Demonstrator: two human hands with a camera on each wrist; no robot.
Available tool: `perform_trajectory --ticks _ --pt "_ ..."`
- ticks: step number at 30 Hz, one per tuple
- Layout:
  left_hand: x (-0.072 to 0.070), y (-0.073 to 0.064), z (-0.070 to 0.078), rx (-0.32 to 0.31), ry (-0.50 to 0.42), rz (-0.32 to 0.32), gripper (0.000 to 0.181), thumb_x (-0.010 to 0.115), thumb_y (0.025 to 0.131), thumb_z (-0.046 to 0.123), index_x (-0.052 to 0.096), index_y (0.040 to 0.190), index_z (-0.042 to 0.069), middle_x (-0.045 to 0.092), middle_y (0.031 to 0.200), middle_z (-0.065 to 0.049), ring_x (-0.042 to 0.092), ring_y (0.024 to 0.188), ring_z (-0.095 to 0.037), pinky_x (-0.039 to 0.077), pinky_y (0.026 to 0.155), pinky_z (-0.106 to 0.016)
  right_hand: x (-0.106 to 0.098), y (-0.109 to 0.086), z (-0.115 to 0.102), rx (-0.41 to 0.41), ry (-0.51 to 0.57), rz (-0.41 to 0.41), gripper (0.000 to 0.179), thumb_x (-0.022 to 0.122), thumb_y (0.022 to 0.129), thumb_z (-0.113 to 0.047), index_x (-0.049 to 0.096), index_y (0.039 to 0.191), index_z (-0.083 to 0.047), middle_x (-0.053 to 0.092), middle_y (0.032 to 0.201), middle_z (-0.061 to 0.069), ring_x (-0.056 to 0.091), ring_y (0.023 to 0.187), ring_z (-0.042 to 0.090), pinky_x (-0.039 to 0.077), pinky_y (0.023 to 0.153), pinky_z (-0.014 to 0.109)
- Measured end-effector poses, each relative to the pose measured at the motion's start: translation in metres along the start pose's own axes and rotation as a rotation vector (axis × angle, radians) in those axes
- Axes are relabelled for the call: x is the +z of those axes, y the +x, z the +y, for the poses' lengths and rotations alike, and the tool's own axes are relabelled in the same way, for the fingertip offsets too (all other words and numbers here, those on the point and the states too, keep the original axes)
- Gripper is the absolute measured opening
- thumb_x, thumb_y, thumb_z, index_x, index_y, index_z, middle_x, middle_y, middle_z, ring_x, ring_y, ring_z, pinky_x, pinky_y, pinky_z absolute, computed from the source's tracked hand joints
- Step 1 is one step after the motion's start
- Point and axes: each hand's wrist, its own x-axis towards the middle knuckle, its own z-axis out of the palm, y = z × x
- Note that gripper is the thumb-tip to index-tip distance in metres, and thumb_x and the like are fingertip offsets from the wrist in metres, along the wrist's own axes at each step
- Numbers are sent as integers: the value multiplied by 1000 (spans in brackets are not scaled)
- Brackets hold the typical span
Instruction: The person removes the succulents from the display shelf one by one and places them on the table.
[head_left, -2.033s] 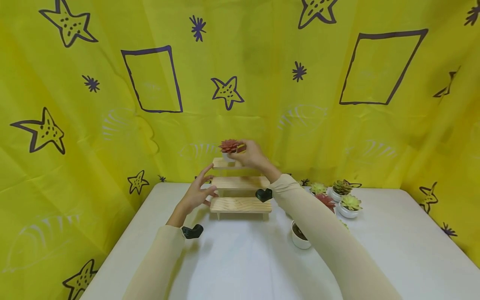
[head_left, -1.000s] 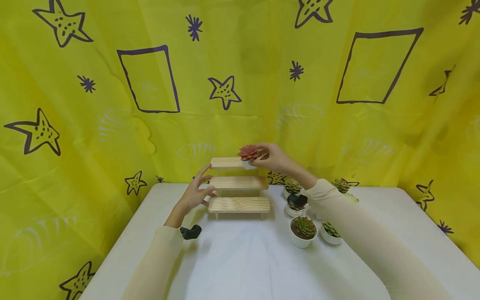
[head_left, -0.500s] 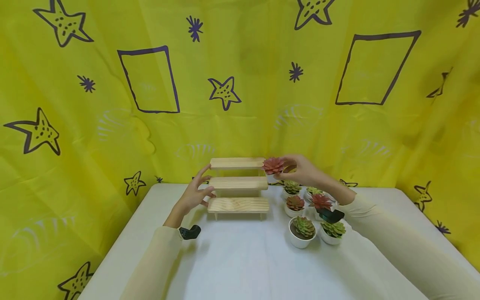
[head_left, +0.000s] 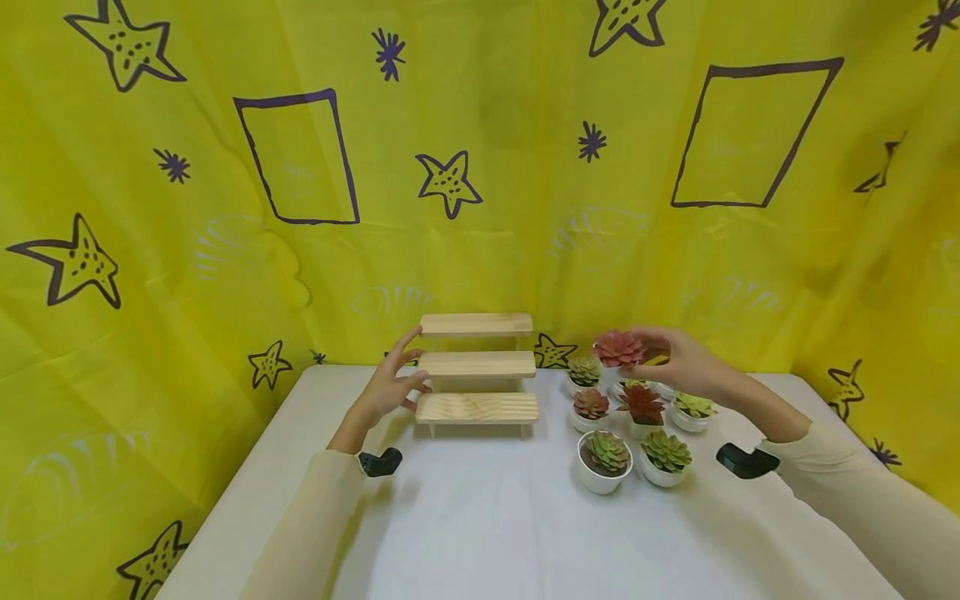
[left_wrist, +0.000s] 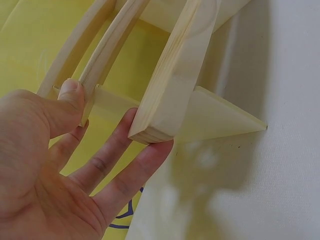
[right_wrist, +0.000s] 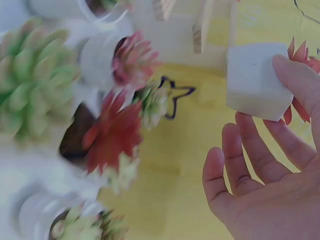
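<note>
In the head view my right hand (head_left: 686,360) pinches a potted red succulent (head_left: 618,348) and holds it above the group of pots at right. The right wrist view shows its white faceted pot (right_wrist: 257,80) between my thumb and fingertips, with the red leaves mostly hidden behind the thumb. My left hand (head_left: 387,383) is at the left end of a three-tier wooden display stand (head_left: 477,364). Its fingers are spread along the tiers. In the left wrist view the thumb rests against the middle plank and two fingertips touch the end of the lowest plank (left_wrist: 165,110).
Several potted succulents stand right of the display stand, among them a dark red one (head_left: 642,403), a pinkish one (head_left: 590,404) and a green one in a round pot (head_left: 604,454). They sit on a white table (head_left: 480,517). Behind hangs a yellow curtain (head_left: 510,250) with drawn stars.
My right hand has lifted the red succulent off the top tier and carried it rightward and down, over the other pots. My left hand stays at the stand.
</note>
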Motion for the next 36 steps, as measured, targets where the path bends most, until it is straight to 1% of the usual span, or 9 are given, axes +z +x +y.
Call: perform_trajectory --ticks 5,8,14,17,21,24,27,32,36 --pt "0 0 1 -5 1 3 81 61 103 6 21 163 43 31 160 -23 72 91 -32 62 60 -44 -14 -21 14 31 -20 16 52 77 94 -20 59 139 0 69 120 13 67 104 20 56 82 24" --pt "0 0 1 -2 -8 -2 81 61 103 6 21 163 42 29 161 -23 72 91 -33 62 61 -45 -23 -34 22 57 -37 24 56 76 95 -20 56 143 0 68 123 16 66 103 16 56 81 25" --pt "0 1 2 10 -27 -21 81 60 104 4 19 164 41 28 162 -23 71 94 -34 62 60 -46 -36 -60 41 100 -90 40 59 73 97 -21 50 147 2 63 131 19 58 103 -4 56 79 27" --pt "1 1 2 11 -23 -23 81 60 104 5 20 164 41 28 162 -23 71 95 -35 62 60 -45 -41 -72 50 106 -91 51 59 73 97 -19 50 147 3 65 127 5 56 100 -11 56 77 25" --pt "1 1 2 9 -21 -20 81 61 103 6 20 164 42 29 161 -22 71 96 -35 62 61 -46 -44 -84 61 106 -82 73 58 75 95 -15 51 143 7 60 118 -23 57 98 -11 56 75 24" --pt "1 1 3 0 -23 -17 82 61 103 5 20 163 42 30 161 -22 71 96 -35 62 62 -48 -45 -91 69 112 -68 78 57 75 95 -13 52 143 8 58 116 -30 59 97 -9 56 75 23" --pt "2 -1 4 -11 -23 -15 82 60 103 4 20 163 42 31 160 -22 71 96 -35 62 61 -47 -45 -99 78 100 -65 85 56 75 95 -12 53 141 9 58 116 -34 61 98 -8 55 74 21" --pt "2 -2 3 -8 -19 -18 81 61 103 5 20 163 41 31 159 -23 71 96 -36 61 59 -43 -39 -106 92 -4 -15 94 54 75 92 -1 55 141 9 65 122 -25 66 100 -2 56 76 18" --pt "1 -2 1 6 -19 -22 81 60 103 5 19 164 41 31 159 -23 71 96 -36 61 59 -43 -35 -112 100 44 -17 92 53 75 93 -4 55 140 9 63 120 -30 66 98 -2 55 75 18"
